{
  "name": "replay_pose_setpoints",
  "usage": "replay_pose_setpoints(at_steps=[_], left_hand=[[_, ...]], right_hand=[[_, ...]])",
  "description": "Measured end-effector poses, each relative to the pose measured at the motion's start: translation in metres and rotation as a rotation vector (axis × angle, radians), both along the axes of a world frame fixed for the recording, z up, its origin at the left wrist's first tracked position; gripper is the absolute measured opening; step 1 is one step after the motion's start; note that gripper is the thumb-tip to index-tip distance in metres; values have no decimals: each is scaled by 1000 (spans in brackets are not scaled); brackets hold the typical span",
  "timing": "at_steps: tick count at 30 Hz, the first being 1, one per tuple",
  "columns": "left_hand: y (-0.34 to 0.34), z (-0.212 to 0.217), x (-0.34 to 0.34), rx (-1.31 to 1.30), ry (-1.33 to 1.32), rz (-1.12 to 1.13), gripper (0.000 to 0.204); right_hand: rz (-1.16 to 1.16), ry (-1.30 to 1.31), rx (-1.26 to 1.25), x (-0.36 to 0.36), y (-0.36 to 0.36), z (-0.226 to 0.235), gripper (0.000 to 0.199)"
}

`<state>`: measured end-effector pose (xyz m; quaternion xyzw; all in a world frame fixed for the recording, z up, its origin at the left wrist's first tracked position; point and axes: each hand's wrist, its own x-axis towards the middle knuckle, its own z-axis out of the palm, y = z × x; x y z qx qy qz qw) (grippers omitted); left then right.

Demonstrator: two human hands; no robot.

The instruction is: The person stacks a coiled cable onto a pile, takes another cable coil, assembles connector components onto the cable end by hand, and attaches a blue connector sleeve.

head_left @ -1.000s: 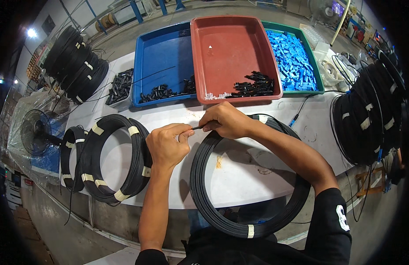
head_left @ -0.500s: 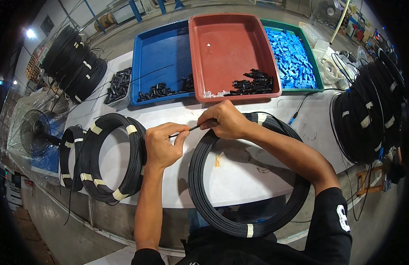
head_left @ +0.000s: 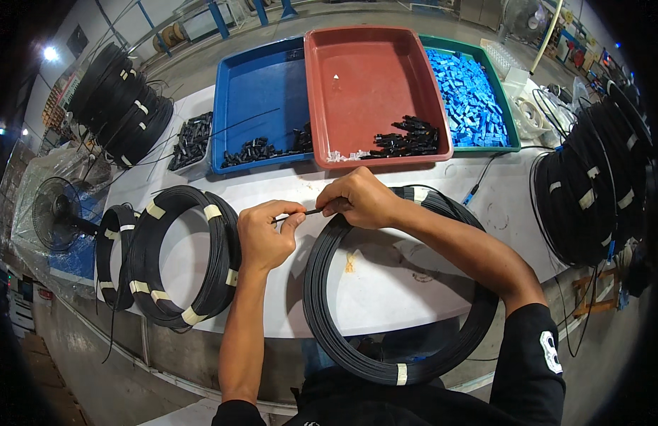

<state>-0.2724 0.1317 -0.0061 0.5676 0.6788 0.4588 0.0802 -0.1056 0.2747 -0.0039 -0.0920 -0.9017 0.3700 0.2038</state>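
My left hand (head_left: 266, 233) pinches a thin black cable (head_left: 313, 211) between thumb and fingertips, with a short end showing at its left. From the other side my right hand (head_left: 363, 200) closes on the same black line. A slightly thicker dark part shows at the right fingertips; whether it is a separate sleeve I cannot tell. Both hands are above the white table, close together. Beneath the right hand and forearm lies a large coil of black cable (head_left: 320, 298), bound with pale tape and reaching over the table's front edge.
Two taped coils (head_left: 148, 255) stand at the left. Behind my hands are a blue tray (head_left: 261, 82) and a red tray (head_left: 371, 78) with black parts, and a green tray (head_left: 513, 135) of blue connectors. Stacked cable coils (head_left: 574, 206) rise at the right, others (head_left: 123, 106) far left.
The pinched line has turned nearly level as my right hand dips slightly, and a thicker dark part now shows between the fingertips. The whole view has shifted a little.
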Motion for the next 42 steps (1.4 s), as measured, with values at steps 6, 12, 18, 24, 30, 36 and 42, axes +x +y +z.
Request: replay_pose_setpoints(at_steps=[6, 12, 18, 24, 30, 36, 42], left_hand=[[-1, 4, 9, -10, 62, 25, 9], [-8, 5, 8, 27, 58, 13, 18], [-16, 14, 5, 106, 26, -133, 43], [-19, 4, 2, 128, -4, -66, 33], [-21, 7, 0, -18, 147, -93, 26], [-20, 8, -1, -52, 160, -66, 26], [-15, 25, 7, -60, 571, -94, 33]], right_hand=[[17, 55, 93, 2, 2, -5, 22], [108, -33, 78, -2, -5, 11, 20], [51, 58, 87, -13, -17, 4, 19], [45, 180, 77, -8, -6, -2, 11], [54, 161, 86, -3, 0, -4, 10], [10, 94, 59, 1, 8, -3, 8], [-71, -361, 119, 23, 28, 23, 21]])
